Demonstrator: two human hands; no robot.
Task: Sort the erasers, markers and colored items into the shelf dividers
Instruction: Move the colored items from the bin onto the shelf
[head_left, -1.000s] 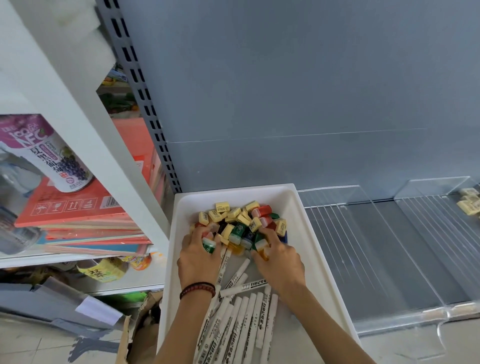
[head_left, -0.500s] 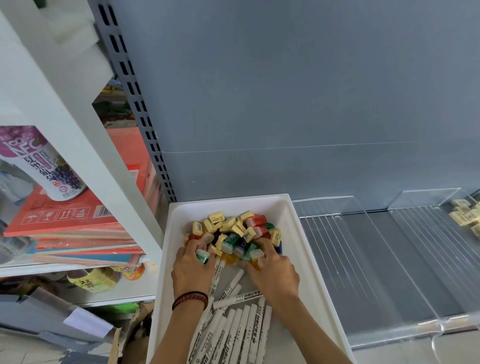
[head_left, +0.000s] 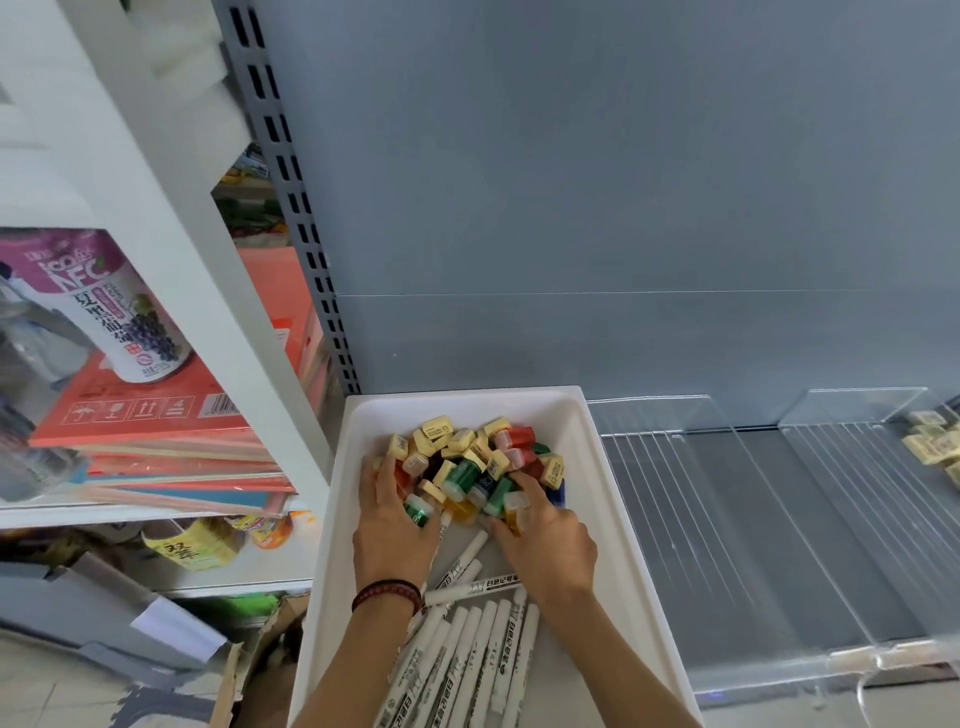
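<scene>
A white bin (head_left: 467, 397) stands on the shelf's left end. At its far end lies a mixed pile of yellow erasers (head_left: 435, 428) and small coloured bottles (head_left: 517, 436). White markers (head_left: 483, 649) lie along its near half. Both my hands are at the pile's near edge. My left hand (head_left: 389, 530) curls over the left side, with a green bottle (head_left: 415, 512) pinched by its thumb. My right hand (head_left: 550, 545) curls on the right side around a yellow bottle (head_left: 514, 512).
Right of the bin, clear acrylic dividers (head_left: 727, 441) split the grey shelf (head_left: 691, 519) into lanes; the far-right lane holds several yellow erasers (head_left: 930, 441). At left, a white rack carries a juice can (head_left: 119, 312) and red books (head_left: 156, 415). Cardboard (head_left: 249, 675) sits on the floor.
Both hands stay at the pile in the bin, barely shifting. The view has tilted up a little, so the bin sits lower in the picture.
</scene>
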